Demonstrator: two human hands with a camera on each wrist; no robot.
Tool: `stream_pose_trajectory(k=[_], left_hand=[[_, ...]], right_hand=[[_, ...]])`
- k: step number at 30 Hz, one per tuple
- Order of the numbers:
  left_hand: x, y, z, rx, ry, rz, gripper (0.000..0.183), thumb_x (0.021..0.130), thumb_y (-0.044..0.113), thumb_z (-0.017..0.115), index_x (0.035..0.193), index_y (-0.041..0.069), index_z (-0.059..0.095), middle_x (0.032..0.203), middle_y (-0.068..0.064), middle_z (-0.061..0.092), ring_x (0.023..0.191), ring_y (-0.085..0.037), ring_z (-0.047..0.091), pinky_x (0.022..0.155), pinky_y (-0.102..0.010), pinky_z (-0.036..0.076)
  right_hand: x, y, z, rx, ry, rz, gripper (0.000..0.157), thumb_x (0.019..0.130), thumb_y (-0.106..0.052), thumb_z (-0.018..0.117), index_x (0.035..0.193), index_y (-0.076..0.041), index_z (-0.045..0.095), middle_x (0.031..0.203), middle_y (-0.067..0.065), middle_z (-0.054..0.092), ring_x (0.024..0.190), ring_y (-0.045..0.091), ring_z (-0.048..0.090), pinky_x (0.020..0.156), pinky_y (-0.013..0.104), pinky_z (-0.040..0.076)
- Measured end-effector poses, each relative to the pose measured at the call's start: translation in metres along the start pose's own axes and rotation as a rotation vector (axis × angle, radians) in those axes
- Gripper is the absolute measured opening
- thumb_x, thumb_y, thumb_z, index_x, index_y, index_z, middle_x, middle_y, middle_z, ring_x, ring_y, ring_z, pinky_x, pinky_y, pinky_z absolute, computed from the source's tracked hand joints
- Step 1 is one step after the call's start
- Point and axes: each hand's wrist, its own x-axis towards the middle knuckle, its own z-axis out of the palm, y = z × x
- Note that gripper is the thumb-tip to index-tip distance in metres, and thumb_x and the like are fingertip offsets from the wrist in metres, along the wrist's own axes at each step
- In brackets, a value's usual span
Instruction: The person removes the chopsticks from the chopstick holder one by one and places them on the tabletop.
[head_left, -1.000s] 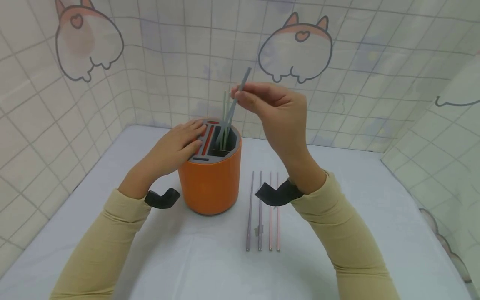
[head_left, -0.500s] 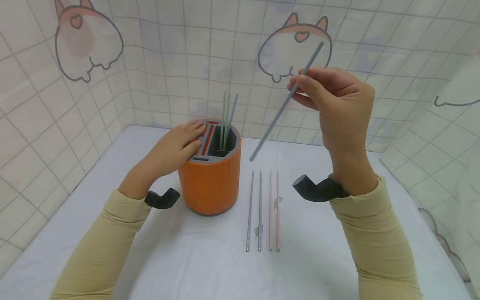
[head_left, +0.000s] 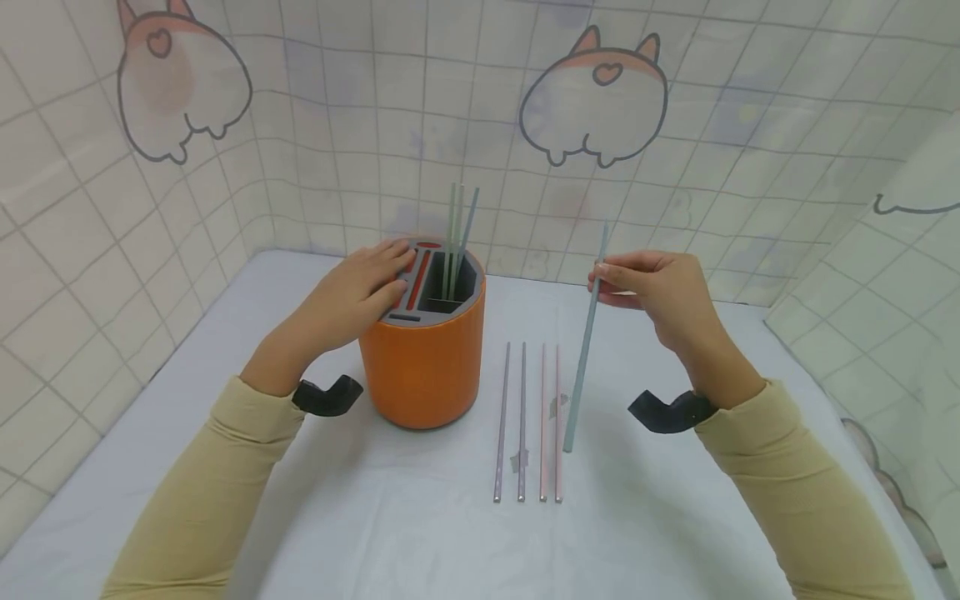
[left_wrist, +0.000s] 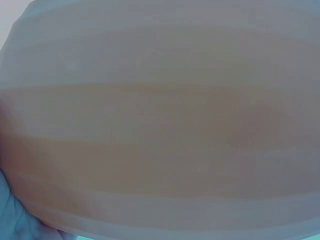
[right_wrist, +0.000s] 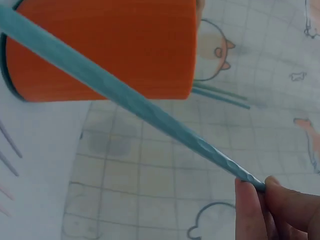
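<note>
My right hand (head_left: pixel 656 292) pinches a blue chopstick (head_left: pixel 588 342) between thumb and fingertips, near its upper part. The chopstick slants steeply, its thick end low over the table, right of the pink chopsticks; whether it touches the cloth I cannot tell. In the right wrist view the same blue chopstick (right_wrist: pixel 135 102) crosses in front of the orange holder (right_wrist: pixel 100 50). My left hand (head_left: pixel 341 292) rests on the grey slotted top of the orange utensil holder (head_left: pixel 423 367), fingers extended. Two pale green chopsticks (head_left: pixel 452 242) and another blue chopstick (head_left: pixel 468 221) stand in its open compartment.
Two purple chopsticks (head_left: pixel 522 425) and two pink chopsticks (head_left: pixel 543 425) lie side by side on the white table (head_left: pixel 420 517), right of the holder. A white, grid-patterned curtain (head_left: pixel 345 108) hangs behind and at both sides.
My right hand drew the blue chopstick up out of the holder, carried it right, then lowered it beside the pink chopsticks, turning it more upright. My left hand stayed on the holder.
</note>
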Motion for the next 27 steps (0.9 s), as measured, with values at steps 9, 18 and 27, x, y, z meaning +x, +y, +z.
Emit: stream_pose_trajectory(k=[9, 18, 27], left_hand=[[0.000, -0.001, 0.000, -0.002, 0.005, -0.001, 0.054, 0.107, 0.029, 0.037, 0.155, 0.005, 0.031, 0.165, -0.012, 0.023, 0.156, -0.032, 0.015, 0.128, -0.051, 0.009], [0.000, 0.000, 0.000, -0.007, 0.021, 0.002, 0.054, 0.107, 0.027, 0.038, 0.155, 0.004, 0.032, 0.165, -0.013, 0.025, 0.155, -0.032, 0.016, 0.128, -0.051, 0.009], [-0.001, 0.002, 0.000, -0.007, 0.014, 0.007, 0.054, 0.107, 0.027, 0.038, 0.155, 0.003, 0.032, 0.165, -0.014, 0.024, 0.155, -0.033, 0.016, 0.128, -0.050, 0.009]], right_hand=[[0.008, 0.059, -0.011, -0.056, -0.079, 0.227, 0.045, 0.093, -0.023, 0.071, 0.124, 0.008, 0.063, 0.084, -0.013, 0.075, 0.081, 0.004, 0.074, 0.079, 0.020, 0.060], [0.013, 0.105, -0.007, -0.057, -0.076, 0.382, 0.052, 0.095, -0.021, 0.069, 0.133, 0.011, 0.055, 0.086, -0.007, 0.073, 0.076, 0.002, 0.073, 0.078, 0.019, 0.059], [0.017, 0.134, -0.002, -0.035, -0.080, 0.431, 0.046, 0.095, -0.013, 0.068, 0.129, 0.015, 0.056, 0.082, -0.003, 0.073, 0.070, 0.004, 0.072, 0.072, 0.019, 0.060]])
